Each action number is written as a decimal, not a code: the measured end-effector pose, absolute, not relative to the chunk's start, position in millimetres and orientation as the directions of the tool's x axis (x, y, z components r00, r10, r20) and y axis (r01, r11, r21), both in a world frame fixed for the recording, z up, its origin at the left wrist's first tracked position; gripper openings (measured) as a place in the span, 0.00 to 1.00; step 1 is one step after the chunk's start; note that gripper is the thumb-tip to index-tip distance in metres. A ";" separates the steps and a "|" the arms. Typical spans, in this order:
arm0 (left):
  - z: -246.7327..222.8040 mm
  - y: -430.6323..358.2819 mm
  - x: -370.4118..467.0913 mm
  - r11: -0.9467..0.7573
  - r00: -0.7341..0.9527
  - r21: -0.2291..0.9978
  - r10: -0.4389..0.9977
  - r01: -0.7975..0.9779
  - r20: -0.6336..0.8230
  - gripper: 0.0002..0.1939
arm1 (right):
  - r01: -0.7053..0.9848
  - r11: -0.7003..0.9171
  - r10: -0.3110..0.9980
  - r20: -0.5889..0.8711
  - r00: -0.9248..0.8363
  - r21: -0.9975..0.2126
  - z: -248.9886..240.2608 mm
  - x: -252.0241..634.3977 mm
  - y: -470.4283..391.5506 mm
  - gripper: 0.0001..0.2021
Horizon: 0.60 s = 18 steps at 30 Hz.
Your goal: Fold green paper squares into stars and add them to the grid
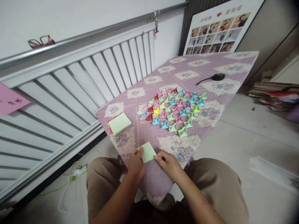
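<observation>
A flat pale green paper square (148,152) is held between both hands over the near end of the table. My left hand (136,161) pinches its left edge, thumb on top. At its right corner, my right hand (166,161) grips the paper between thumb and fingers. Beyond them, several folded paper pieces (173,109) in green, pink, blue, red, yellow and purple stand in slanted rows. To the left lies a stack of paper squares (120,123), pale green on top with red and other colours showing at the edges.
A patterned purple cloth (149,179) covers the table. A black object with a strap (218,77) lies at the far right. A white radiator (93,84) lines the left side, with glasses (42,42) on the pipe above. A power strip (79,172) sits on the floor.
</observation>
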State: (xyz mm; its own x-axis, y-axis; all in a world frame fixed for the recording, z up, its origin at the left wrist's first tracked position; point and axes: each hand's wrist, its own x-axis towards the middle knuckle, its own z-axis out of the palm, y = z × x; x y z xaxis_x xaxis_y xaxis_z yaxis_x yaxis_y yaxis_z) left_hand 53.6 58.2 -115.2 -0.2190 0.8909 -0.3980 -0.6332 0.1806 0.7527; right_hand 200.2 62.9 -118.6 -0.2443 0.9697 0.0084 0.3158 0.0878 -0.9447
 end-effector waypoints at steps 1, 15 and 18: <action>-115.6 58.2 53.3 0.180 -0.218 0.751 0.891 -0.636 -0.398 0.15 | 0.318 0.091 0.970 0.011 -0.243 -0.944 -118.6 200.3 62.7 0.15; -120.5 56.7 64.4 0.251 -0.140 0.833 0.922 -0.494 -0.362 0.15 | 0.245 -0.029 0.959 -0.096 -0.266 -0.969 -114.5 196.8 65.6 0.12; -125.3 57.1 61.3 0.263 -0.113 0.855 0.932 -0.446 -0.345 0.14 | 0.240 -0.026 0.971 -0.082 -0.224 -0.970 -117.1 196.4 65.0 0.13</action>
State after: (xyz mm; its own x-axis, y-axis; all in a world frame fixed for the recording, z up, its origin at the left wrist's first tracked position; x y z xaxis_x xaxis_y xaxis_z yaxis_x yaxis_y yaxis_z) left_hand 61.3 57.1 -125.3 -0.1134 0.9316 -0.3454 -0.4464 0.2628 0.8554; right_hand 196.4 65.0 -117.1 -0.2241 0.9711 -0.0819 0.2403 -0.0264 -0.9703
